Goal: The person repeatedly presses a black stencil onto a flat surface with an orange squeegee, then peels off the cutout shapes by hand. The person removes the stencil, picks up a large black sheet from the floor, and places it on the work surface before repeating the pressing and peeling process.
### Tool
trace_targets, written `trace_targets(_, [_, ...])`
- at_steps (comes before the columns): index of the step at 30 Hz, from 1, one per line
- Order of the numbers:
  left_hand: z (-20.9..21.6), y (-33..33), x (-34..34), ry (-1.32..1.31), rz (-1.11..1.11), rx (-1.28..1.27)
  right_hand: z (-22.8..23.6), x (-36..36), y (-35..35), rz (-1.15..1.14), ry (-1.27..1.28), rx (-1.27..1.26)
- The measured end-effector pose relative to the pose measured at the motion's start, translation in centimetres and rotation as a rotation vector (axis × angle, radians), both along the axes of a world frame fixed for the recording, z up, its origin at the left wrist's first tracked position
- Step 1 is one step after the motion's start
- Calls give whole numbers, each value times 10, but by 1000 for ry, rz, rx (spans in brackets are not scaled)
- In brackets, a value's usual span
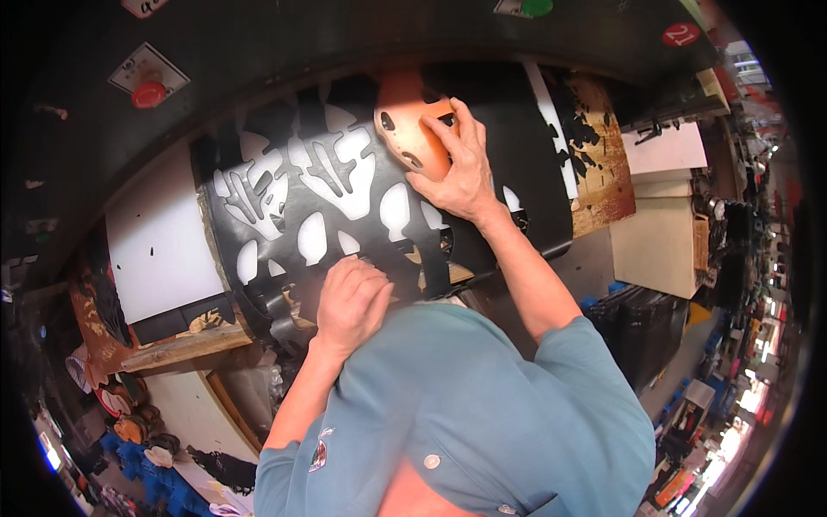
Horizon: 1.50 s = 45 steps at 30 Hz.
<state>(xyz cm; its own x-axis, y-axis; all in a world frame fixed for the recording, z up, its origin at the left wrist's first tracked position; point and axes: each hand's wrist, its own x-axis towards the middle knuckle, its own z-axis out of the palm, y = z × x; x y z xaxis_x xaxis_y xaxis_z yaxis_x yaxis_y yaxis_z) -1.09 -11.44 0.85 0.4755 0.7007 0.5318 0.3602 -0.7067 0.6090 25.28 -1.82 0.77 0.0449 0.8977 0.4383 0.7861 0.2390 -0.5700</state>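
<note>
A black sheet with several shoe-part-shaped cut-outs lies across the work surface, and white shows through the openings. On its far middle part rests an orange cutting die with dark holes. My right hand grips the die's right side, thumb at its near edge and fingers over the top. Near the sheet's front edge, my left hand is closed, its fingers curled on the cut strips of the black sheet. The fingertips of that hand are partly hidden.
A dark machine beam runs over the far side, with a red button at its left and a green one near the top. White board lies at left. A worn brown board sits at right, beside pale boxes.
</note>
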Motion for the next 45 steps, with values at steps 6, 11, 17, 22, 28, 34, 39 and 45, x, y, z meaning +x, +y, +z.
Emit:
trace_targets(6, [-10,-1,1,15,112,200,61,32,-15,-67,261,337])
trace_targets(11, [2,2,18,60,207,266,130,89,-1,-10,158,492])
trace_targets(17, [10,-3,44,153,363,307,55,109,-100,-103,259,276])
trace_targets(22, [13,-2,46,206,405,263,-8,83,-131,-140,-183,360])
trace_targets(28, [9,1,43,207,396,250,-7,82,-127,-153,-191,322])
trace_targets(34, [3,-7,49,157,417,276,-12,79,-130,-147,-162,325])
trace_targets(39, [-2,-12,52,150,495,200,-12,84,-131,-84,-142,269])
trace_targets(45, [5,-16,51,112,497,145,-10,86,-138,-47,-145,256])
